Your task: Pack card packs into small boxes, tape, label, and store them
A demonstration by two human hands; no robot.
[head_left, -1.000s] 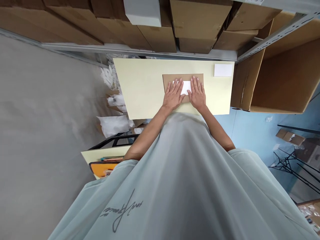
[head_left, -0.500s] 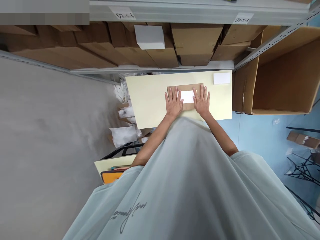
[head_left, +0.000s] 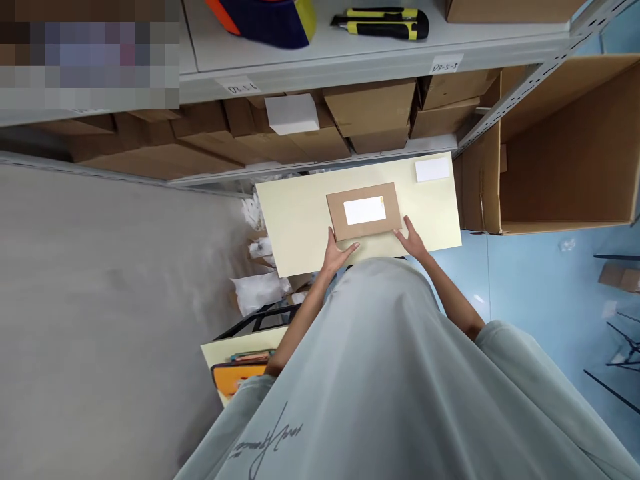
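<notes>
A flat brown cardboard box lies on the pale yellow tabletop, slightly turned. A white label with a small yellow mark is on its upper face. My left hand is at the box's near left corner, thumb and fingers spread apart. By the near right corner is my right hand, also spread, its thumb at the box's edge. Neither hand is wrapped round the box; whether the fingertips touch it is hard to tell. A white slip of paper lies at the table's far right corner.
Above the table's far edge is a shelf with a yellow-black utility knife and brown cartons below. A large open carton stands right. White packing material and an orange item are at left, beside a grey wall.
Both hands have come off the top of the box and drawn back to its near corners. The whole label now shows. The view has tilted up, showing more of the shelf.
</notes>
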